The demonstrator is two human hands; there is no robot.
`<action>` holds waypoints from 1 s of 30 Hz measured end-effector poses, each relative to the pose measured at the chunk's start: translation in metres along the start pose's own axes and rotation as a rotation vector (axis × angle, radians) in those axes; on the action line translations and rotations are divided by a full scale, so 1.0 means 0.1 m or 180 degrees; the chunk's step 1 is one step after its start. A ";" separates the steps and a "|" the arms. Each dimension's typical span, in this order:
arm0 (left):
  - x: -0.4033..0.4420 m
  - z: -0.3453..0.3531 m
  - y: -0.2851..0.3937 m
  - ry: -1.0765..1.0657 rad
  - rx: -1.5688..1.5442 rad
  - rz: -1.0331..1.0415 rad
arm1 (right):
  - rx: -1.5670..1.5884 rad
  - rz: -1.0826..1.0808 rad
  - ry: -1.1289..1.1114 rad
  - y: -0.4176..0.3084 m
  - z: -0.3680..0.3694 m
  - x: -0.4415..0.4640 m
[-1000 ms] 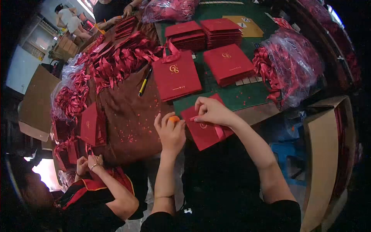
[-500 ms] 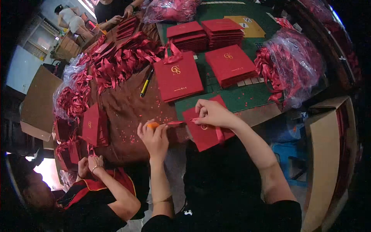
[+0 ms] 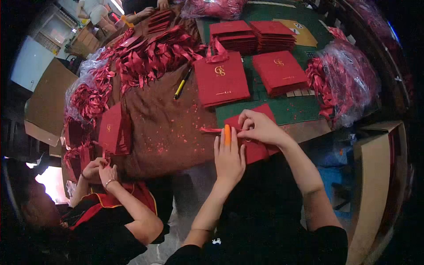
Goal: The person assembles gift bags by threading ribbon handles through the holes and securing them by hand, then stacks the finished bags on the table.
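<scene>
In the head view a red paper bag point(image 3: 255, 153) lies tilted at the table's front edge, partly hidden by my hands. A red ribbon point(image 3: 210, 130) runs leftward from it. My right hand point(image 3: 263, 129) is over the bag, thumb and fingers pinched on the ribbon near the bag. My left hand point(image 3: 229, 160) is at the bag's left side with its fingers stretched out across the ribbon. One of those fingers wears an orange finger cover point(image 3: 227, 134). Whether the left fingertips press on the ribbon is hard to see.
Finished-looking red bags stand in stacks point(image 3: 279, 73) beyond my hands, one with a ribbon handle point(image 3: 222, 79). Loose ribbons point(image 3: 152, 59) pile up behind a yellow-black pen point(image 3: 179, 89). At right is a plastic-wrapped ribbon bundle point(image 3: 346, 81). A co-worker's hands point(image 3: 106, 172) work at left.
My left hand has moved right, from the ribbon's left side to the bag, and its fingers have straightened. My right hand stays pinched at the bag. The whole view has shifted slightly.
</scene>
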State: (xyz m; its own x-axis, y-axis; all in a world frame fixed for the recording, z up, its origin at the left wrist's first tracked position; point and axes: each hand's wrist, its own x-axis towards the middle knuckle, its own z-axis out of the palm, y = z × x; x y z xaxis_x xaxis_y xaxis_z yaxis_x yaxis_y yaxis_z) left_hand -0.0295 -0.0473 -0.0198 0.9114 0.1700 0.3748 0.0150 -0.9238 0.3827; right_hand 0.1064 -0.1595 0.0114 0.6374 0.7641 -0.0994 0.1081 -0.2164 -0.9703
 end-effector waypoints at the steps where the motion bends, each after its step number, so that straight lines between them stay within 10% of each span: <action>1: -0.01 0.05 0.00 -0.0033 0.0169 -0.0023 | 0.0029 -0.0008 -0.0073 0.00 -0.01 -0.05; 11: 0.00 0.00 -0.02 -0.0096 0.0387 0.0041 | 0.0854 0.1243 -0.0099 -0.09 0.03 -1.33; 18: -0.01 -0.02 -0.02 -0.0255 0.0220 0.0040 | 0.1184 0.1637 -0.1919 -0.20 0.03 -1.41; 22: -0.08 0.04 -0.09 0.0287 -0.0705 -0.0284 | 0.2564 -0.0169 -0.0160 -0.07 0.16 -1.16; 25: -0.23 -0.06 -0.04 0.0669 -0.1315 -0.1066 | 0.1523 -0.0173 0.0995 -0.02 0.17 -0.83; 30: -0.30 -0.04 -0.01 0.0531 -0.1520 -0.1125 | 0.1380 -0.0172 0.0898 0.24 0.30 -0.67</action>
State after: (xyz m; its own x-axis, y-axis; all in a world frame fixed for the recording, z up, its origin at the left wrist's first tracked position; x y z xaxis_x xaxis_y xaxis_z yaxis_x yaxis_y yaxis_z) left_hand -0.0585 -0.0502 -0.0281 0.8077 0.5249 0.2687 0.0834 -0.5527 0.8292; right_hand 0.0436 -0.1976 -0.0114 0.8268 0.5609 -0.0415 -0.1415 0.1361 -0.9805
